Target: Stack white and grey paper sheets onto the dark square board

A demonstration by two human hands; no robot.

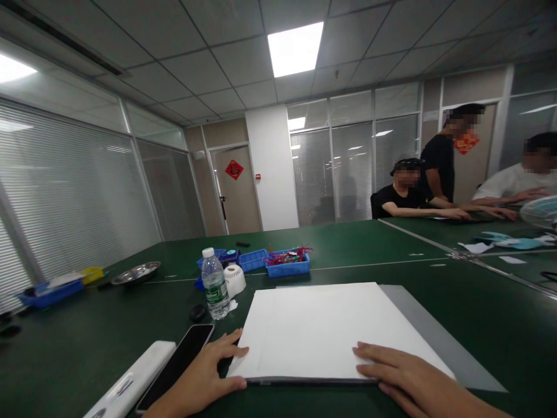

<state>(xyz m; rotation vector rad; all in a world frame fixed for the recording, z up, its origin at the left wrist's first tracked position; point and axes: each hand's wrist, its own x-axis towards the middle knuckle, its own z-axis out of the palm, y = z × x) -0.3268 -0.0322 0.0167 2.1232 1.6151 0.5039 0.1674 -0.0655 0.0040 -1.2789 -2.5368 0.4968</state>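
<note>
A: Currently the left hand (204,377) is lying flat and open, fingers spread, at the near left corner of the white sheet (331,331); fingertips are touching the sheet's left edge, thumb is curling under the corner.

B: And the right hand (413,380)?

A: Open as well, palm down, pressing on the near right part of the sheet. Neither hand is clamping anything. The sheet is sitting on a grey board (439,331), which is lying on the green desk (500,302) directly in front of the person.

B: Judgement on doing this step well?

A: Both hands appear to be squaring or steadying the sheet. I would keep the right palm pressing evenly so the sheet is not sliding, and let the left fingers nudge the edge rather than lift it, to avoid creasing the corner. The phone (178,367) is lying just beside the left hand; it should not get bumped.

B: What is not resolving?

A: The right wrist is running out of frame at the bottom. Whether the white sheet is one leaf or a stack, I cannot tell; a dark edge along its near side is showing but is unclear. The white case (134,380) beside the phone is being cut off at the bottom edge. Contents of the blue tray (288,264) beyond the water bottle (215,284) are too small to identify.
</note>
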